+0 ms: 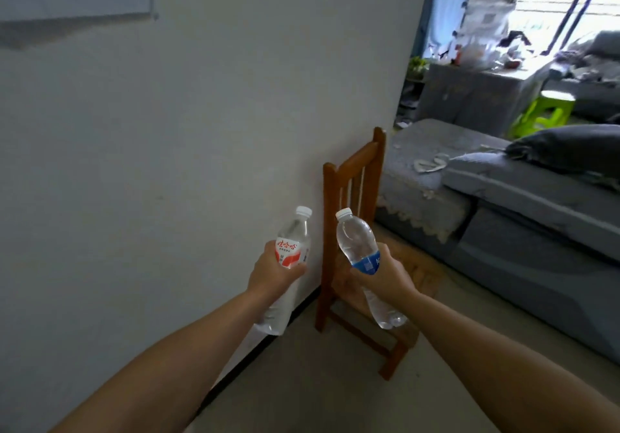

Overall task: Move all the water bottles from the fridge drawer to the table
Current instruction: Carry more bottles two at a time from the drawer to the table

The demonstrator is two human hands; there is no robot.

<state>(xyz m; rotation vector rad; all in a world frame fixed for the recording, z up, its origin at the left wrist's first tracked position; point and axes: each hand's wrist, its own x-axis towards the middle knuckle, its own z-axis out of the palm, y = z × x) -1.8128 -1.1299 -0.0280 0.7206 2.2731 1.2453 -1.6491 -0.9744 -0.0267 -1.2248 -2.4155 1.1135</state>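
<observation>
Carrying stage of the transfer. The left hand [272, 270] held a clear water bottle with a red-and-white label [291, 251], its fingers [297, 269] curled shut around the labelled middle; the bottle stood nearly upright, white cap uppermost, leaning slightly to the right. The right hand [380, 273] held a second clear bottle with a blue label [360, 248], fingers wrapped closed about the label band; this bottle was tilted, its cap pointing up and to the left, its base hanging below the hand. The two bottles were near each other but apart, both in the air in front of the person.

Behind the hands stood a wooden chair [352, 177] against a pale wall [201, 114], with a grey sofa [503, 197] to the right and a green stool [545, 110] farther back. Neither the fridge drawer nor a receiving surface could be identified with confidence in this view; a grey-covered piece of furniture [469, 97] in the far room carried clutter, but whether it was the target could not be told.

Judged from this arrangement, both bottles were out of the drawer and in transit. The next move would call for turning toward the surface, righting the tilted blue-labelled bottle, setting each base down flat, and only then loosening the fingers. Whether more bottles waited in the drawer could not be judged.
</observation>
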